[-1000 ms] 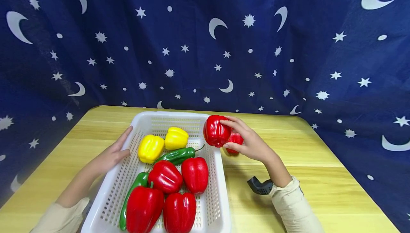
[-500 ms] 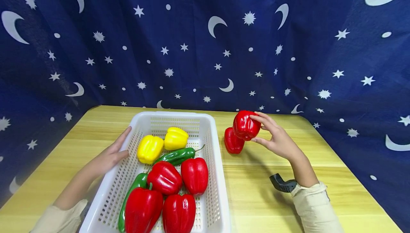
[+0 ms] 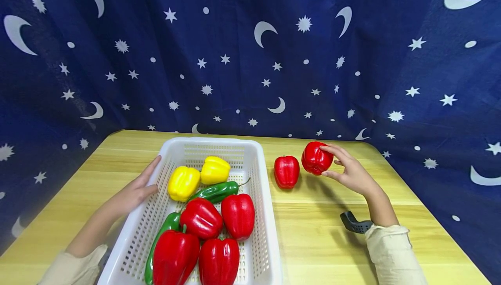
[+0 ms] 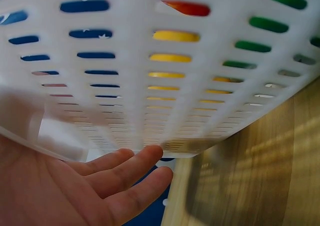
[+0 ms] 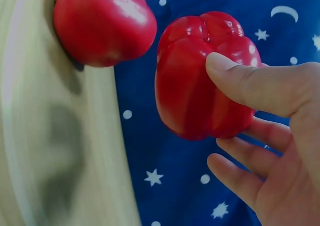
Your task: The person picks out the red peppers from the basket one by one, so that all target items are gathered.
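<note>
My right hand (image 3: 350, 173) holds a glossy red bell pepper (image 3: 316, 159) between thumb and fingers. In the right wrist view the thumb presses the side of this bell pepper (image 5: 200, 80), which hangs above the table. Just left of it, a second red bell pepper (image 3: 286, 172) sits on the wood. My left hand (image 3: 135, 191) lies along the left rim of a white plastic basket (image 3: 261, 180), its fingers (image 4: 132, 166) extended by the outer wall. Inside the basket are several red bell peppers (image 3: 238, 215), two yellow ones (image 3: 184, 183) and two green chili peppers (image 3: 217, 192).
The light wooden table (image 3: 332, 259) spreads out around the basket, mostly to its right. Behind it hangs a dark blue curtain (image 3: 235, 37) with moons and stars. A black curved device (image 3: 354, 222) is strapped at my right wrist.
My right hand has carried the red bell pepper right, from beside the basket's rim past the other red pepper, and slightly lower at the end. My left hand has stayed at the basket.
</note>
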